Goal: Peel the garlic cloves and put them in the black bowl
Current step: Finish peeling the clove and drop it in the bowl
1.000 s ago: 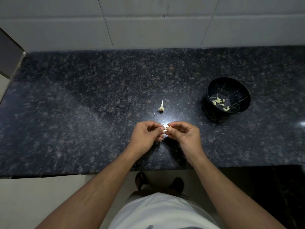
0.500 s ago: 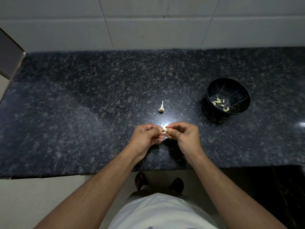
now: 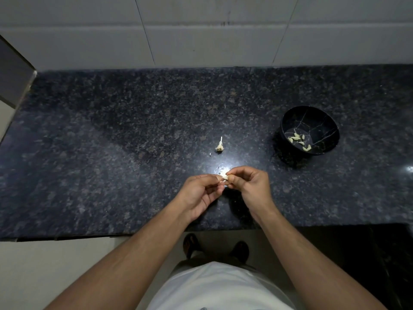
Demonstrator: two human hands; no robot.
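We're pinching one garlic clove (image 3: 224, 175) btwn both sets of fingertips just above the near part of the counter (image 3: 111, 153), left hand (image 3: 201, 193) and right hand (image 3: 250, 186) curled in and meeting on it, w/ the skin prob. partly on — too small to tell. Beyond that the garlic stub (image 3: 220, 146) is lying alone, and farther off the black bowl (image 3: 321, 117) w/ peeled cloves (image 3: 298, 139) is sitting to the right and away, well apart from the clove, so we're judging the right hand nearer for the drop.
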